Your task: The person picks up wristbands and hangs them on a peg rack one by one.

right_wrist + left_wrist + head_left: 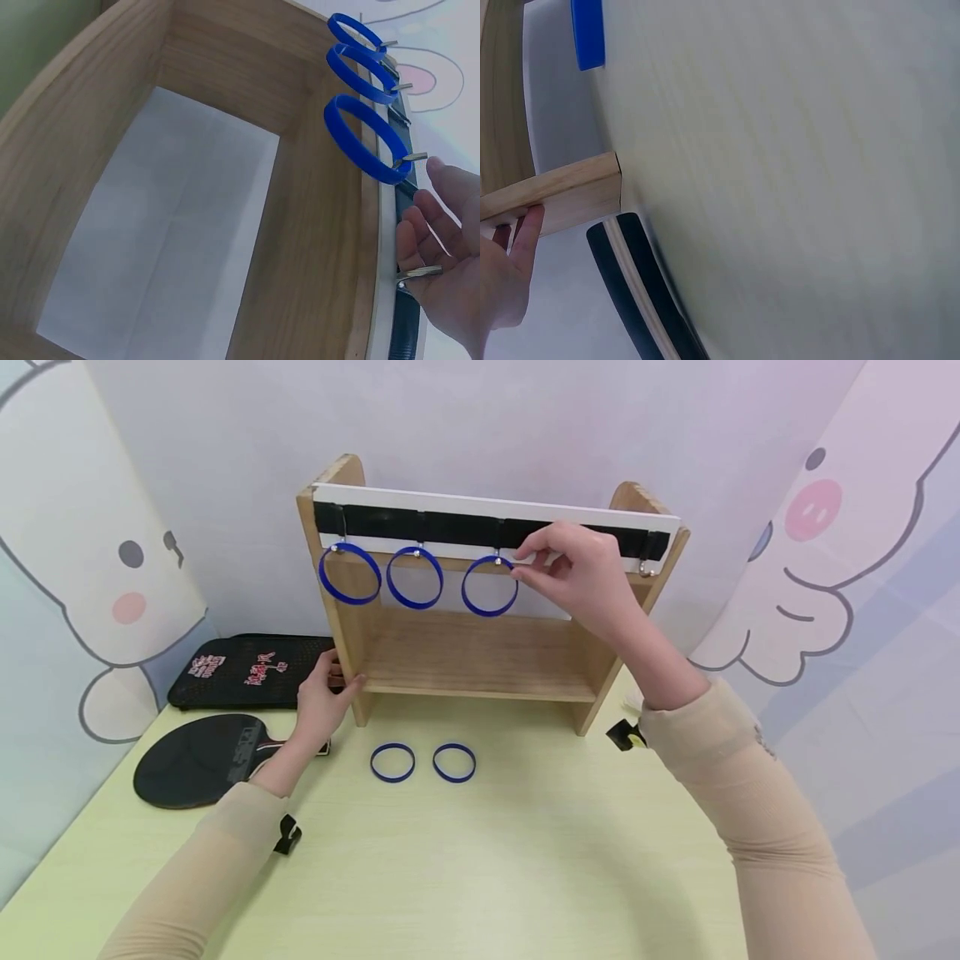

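A wooden shelf (480, 647) stands upright, with a hook strip (457, 527) in white and black along its upper front. Three blue rings hang there from metal hooks: a left ring (322, 578), a middle ring (390, 583) and a third ring (467, 597). My right hand (581, 568) is beside the third ring, fingers bent loosely; in the right wrist view its fingertips (439, 169) are near that ring's hook, apart from the ring. With thumb and fingers, my left hand (318, 706) grips the shelf's left side panel (570, 191). Its thumb rests at the front edge.
Two more blue rings, a left one (372, 768) and a right one (436, 768), lie on the table (480, 877). Left of the shelf are a black table tennis bat (195, 760) and a black case (225, 672). A bare hook (647, 570) is at the strip's right end.
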The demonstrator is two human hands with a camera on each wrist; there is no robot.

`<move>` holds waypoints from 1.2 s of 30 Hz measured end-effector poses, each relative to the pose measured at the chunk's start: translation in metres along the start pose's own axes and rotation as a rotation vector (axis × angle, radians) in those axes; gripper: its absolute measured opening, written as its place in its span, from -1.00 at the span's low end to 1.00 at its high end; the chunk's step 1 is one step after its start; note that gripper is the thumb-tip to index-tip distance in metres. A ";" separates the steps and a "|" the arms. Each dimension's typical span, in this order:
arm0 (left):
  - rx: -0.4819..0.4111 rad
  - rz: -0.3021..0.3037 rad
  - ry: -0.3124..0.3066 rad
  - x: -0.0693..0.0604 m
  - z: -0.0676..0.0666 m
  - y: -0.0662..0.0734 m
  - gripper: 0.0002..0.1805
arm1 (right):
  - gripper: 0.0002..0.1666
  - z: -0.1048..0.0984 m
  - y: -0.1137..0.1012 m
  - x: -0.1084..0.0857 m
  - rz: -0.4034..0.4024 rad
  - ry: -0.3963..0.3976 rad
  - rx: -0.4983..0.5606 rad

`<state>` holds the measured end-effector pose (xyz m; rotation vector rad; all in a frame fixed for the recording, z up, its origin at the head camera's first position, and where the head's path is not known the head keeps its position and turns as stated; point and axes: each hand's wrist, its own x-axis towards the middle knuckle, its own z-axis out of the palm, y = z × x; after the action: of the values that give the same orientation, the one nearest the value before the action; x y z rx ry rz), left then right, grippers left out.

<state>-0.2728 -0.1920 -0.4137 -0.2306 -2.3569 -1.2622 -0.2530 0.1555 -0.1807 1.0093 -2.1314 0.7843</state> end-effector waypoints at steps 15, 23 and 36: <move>0.003 0.001 -0.002 -0.001 -0.001 0.003 -0.42 | -0.81 -0.009 -0.019 -0.019 -0.145 0.053 -0.022; 0.005 0.002 0.002 0.000 0.000 0.002 -0.42 | -0.77 0.007 -0.022 -0.041 -0.097 0.036 0.055; -0.001 -0.014 0.001 0.000 0.000 0.002 -0.41 | -0.68 0.046 -0.009 -0.084 -0.067 -0.099 0.141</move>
<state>-0.2722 -0.1912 -0.4124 -0.2138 -2.3613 -1.2694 -0.2172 0.1532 -0.2697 1.2098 -2.1372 0.8787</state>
